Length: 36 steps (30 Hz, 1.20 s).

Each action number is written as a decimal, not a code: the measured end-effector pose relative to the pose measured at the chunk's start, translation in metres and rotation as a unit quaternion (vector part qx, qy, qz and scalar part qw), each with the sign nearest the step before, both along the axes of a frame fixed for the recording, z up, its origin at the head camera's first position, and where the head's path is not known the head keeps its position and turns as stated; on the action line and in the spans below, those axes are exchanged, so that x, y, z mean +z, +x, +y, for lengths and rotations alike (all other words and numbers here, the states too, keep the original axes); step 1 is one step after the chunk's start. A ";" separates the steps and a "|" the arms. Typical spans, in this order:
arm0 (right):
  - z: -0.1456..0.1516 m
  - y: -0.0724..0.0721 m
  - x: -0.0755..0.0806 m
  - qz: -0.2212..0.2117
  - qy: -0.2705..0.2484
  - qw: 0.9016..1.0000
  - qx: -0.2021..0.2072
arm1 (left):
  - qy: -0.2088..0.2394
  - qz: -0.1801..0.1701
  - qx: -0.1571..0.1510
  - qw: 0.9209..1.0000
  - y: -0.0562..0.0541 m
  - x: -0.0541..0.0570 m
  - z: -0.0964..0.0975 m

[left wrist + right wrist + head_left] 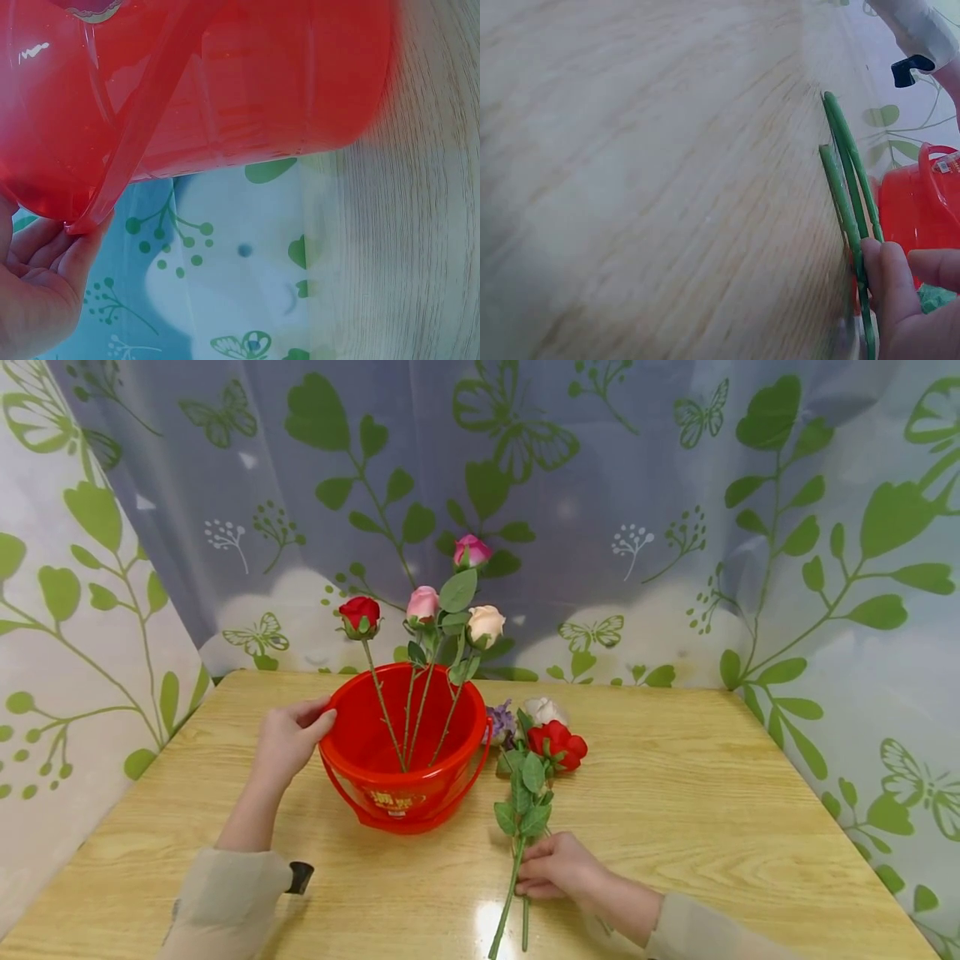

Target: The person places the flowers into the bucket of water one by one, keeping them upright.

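Note:
A red plastic bucket (405,802) stands on the wooden table, its wall also filling the left wrist view. My left hand (288,739) grips its rim at the left, fingers and thumb around the edge. Inside lean a red rose (360,617), a pink rose (423,603), a magenta rose (472,551) and a cream rose (486,626), heads above the rim. Right of the bucket lies a red flower (557,745) with leafy stems. At these green stems (847,187) my right hand (562,866) touches with its fingertips; in the right wrist view its thumb stands apart.
A white flower (546,711) and a purple flower (501,723) lie beside the bucket, partly covered. The bucket's handle (482,768) hangs down its side. A curtain (637,460) with green leaves and butterflies rises behind the wooden table (712,793).

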State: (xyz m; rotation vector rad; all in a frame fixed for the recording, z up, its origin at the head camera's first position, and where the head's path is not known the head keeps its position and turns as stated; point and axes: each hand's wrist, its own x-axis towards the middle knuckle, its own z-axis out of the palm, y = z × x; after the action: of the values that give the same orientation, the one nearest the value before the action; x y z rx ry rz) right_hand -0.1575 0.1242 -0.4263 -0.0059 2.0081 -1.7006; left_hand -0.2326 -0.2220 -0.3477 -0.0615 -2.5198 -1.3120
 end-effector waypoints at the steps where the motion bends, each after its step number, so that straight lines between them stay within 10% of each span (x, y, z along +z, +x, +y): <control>1: -0.001 0.000 0.000 -0.003 0.004 1.000 -0.004 | -0.001 0.000 0.000 1.000 0.000 0.000 0.000; 16: -0.013 -0.009 -0.009 0.015 0.078 0.996 -0.025 | 0.004 -0.007 0.002 1.000 0.000 -0.001 0.000; 36: -0.012 -0.004 -0.008 0.005 0.030 0.998 -0.060 | 0.012 -0.006 -0.004 1.000 0.001 0.000 0.000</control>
State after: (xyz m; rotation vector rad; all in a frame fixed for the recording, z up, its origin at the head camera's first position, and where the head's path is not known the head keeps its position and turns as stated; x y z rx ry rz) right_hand -0.1615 0.1123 -0.4346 0.1285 2.1047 -1.7133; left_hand -0.2314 -0.2218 -0.3482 -0.0583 -2.5149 -1.3500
